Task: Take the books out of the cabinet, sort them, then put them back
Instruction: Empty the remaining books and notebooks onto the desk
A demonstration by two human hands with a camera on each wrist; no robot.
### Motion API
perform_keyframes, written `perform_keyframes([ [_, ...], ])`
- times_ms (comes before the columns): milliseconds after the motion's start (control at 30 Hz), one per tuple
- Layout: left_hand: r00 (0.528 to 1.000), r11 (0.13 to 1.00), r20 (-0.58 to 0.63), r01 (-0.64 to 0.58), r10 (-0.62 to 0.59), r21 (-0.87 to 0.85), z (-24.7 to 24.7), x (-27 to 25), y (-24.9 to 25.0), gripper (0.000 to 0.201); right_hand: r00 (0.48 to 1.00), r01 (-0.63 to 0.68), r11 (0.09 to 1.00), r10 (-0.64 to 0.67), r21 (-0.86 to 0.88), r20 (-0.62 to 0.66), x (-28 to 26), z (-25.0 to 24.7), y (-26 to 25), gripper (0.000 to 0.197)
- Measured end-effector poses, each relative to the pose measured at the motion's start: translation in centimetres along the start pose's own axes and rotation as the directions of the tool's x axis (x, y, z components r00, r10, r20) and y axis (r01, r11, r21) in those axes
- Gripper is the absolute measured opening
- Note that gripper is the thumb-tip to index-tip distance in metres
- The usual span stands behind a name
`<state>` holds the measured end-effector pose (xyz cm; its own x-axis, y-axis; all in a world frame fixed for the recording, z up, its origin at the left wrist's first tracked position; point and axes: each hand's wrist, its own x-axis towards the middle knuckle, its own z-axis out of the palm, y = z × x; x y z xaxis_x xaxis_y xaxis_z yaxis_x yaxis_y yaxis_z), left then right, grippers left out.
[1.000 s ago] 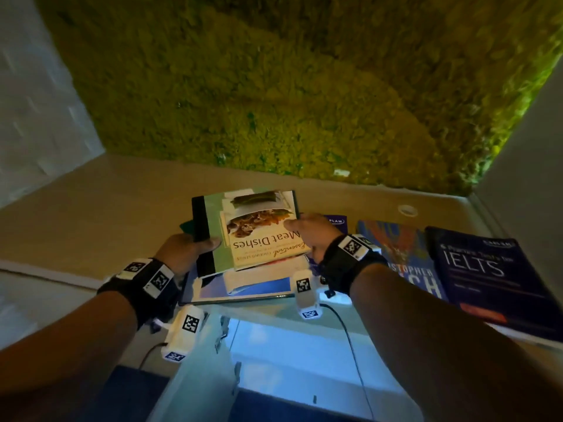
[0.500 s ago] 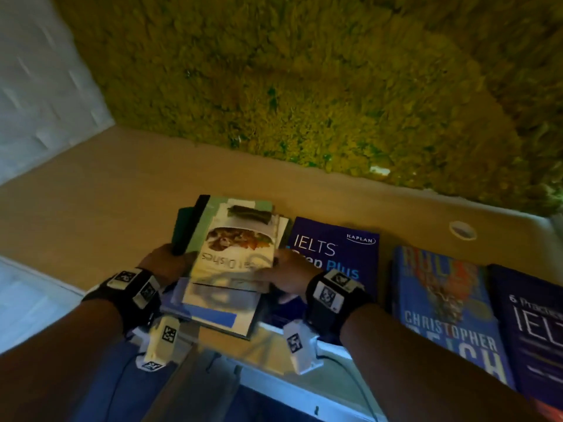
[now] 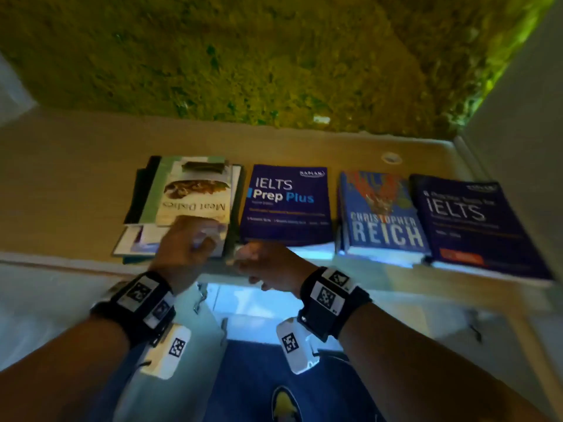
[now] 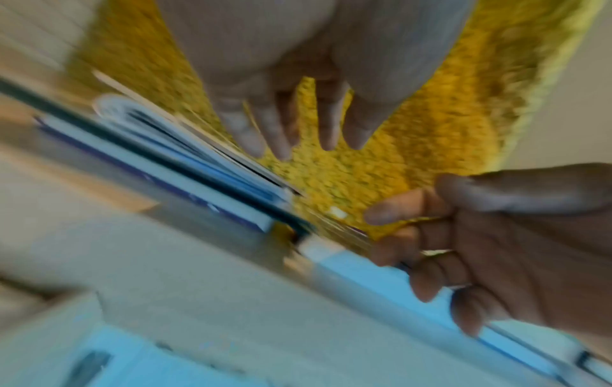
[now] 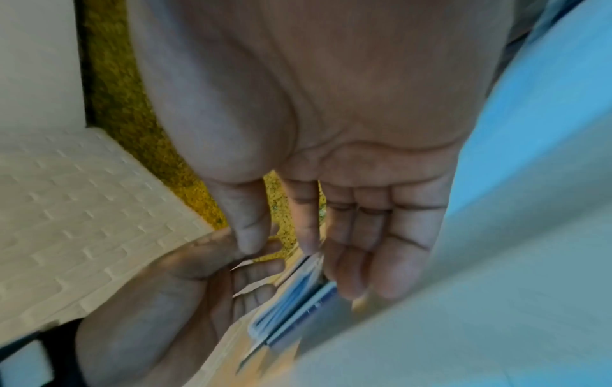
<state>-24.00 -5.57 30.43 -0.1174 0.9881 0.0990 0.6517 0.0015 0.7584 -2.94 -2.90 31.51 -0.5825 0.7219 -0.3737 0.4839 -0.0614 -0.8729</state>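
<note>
My left hand [image 3: 182, 248], grip released, rests on the near edge of the Meat Dishes stack [image 3: 195, 196], its long axis running away from me, while my right hand [image 3: 268, 266], loose and empty, hovers just beside.

A pale wooden cabinet top [image 3: 76, 184] runs left to right below a mossy green wall, with a small round white fitting [image 3: 391, 157] set into it at the far right. Four lots of books lie flat on it in a row. At the left sits a stack [image 3: 179, 236] topped by the Meat Dishes cookbook [image 3: 195, 196]. Just beside it to the right lies the IELTS Prep Plus book [image 3: 286, 205], then the Christopher Reich novel [image 3: 382, 217], and at the far right a dark IELTS practice book [image 3: 475, 229], its near edge overhanging the cabinet's front.
</note>
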Motion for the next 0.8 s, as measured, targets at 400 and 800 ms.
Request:
perform_keyframes([
  [400,0.514,0.955,0.806,0.114,-0.294,0.276,19.0,-13.7,-8.6,0.039,0.858,-0.514,0.858,0.514,-0.010,0.007,-11.5,4.3,23.7,0.030],
  [800,0.908,0.839,0.315,0.068,-0.276,0.539,33.3,11.3,-18.7,0.029,0.879,-0.403,0.834,0.237,-0.377,-0.415,10.5,-14.8,40.4,0.067],
])
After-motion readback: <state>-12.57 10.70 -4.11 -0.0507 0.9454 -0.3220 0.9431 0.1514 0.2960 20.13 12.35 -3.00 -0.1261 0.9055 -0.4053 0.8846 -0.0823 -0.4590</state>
